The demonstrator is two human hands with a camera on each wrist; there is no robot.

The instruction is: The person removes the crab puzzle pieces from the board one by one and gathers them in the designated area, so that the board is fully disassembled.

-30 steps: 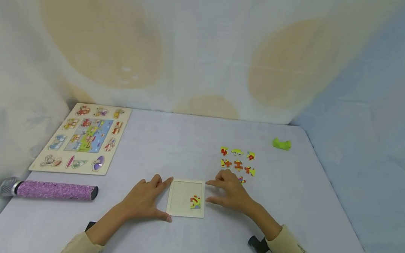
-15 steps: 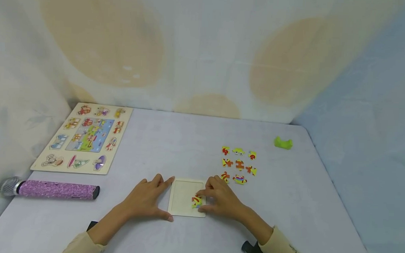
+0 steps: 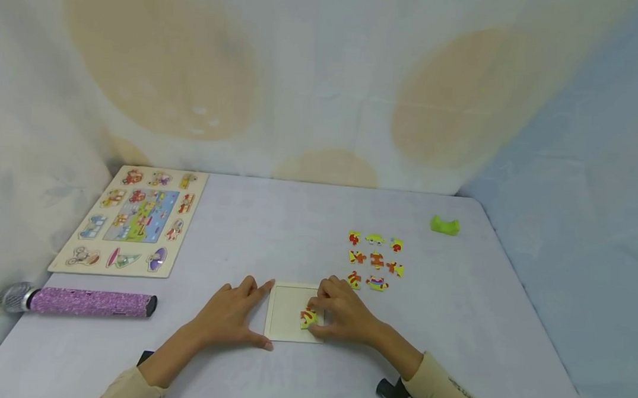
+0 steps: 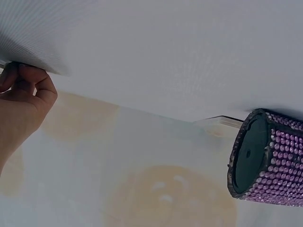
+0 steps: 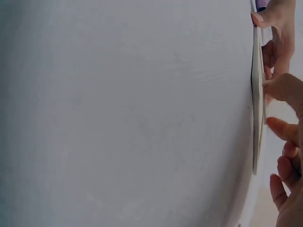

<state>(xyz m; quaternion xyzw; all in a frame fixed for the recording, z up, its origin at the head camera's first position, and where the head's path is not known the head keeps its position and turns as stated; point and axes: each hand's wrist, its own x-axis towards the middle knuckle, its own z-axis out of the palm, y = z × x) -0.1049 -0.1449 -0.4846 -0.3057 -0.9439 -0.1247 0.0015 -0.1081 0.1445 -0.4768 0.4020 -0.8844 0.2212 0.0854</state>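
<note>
A small square wooden puzzle tray (image 3: pixel 284 310) lies flat in front of me in the head view. My left hand (image 3: pixel 228 317) holds its left side, thumb at the near corner and index finger at the far one. Inside the tray, towards the right, is a yellow and red jigsaw piece (image 3: pixel 308 318). My right hand (image 3: pixel 346 313) reaches over the tray's right rim and pinches this piece between thumb and index finger. The right wrist view shows the tray (image 5: pixel 257 94) edge-on, with the right hand (image 5: pixel 286 132) at its upper face.
Several loose jigsaw pieces (image 3: pixel 376 259) lie in rows beyond my right hand. A green object (image 3: pixel 444 225) sits farther right. At left are a large picture puzzle board (image 3: pixel 136 221) and a purple glittery microphone (image 3: pixel 90 302). Fabric walls (image 3: pixel 323 92) enclose the table.
My right hand has moved left from beside the tray onto the jigsaw piece and now pinches it. The piece has shifted slightly within the tray. My left hand stays at the tray's left side.
</note>
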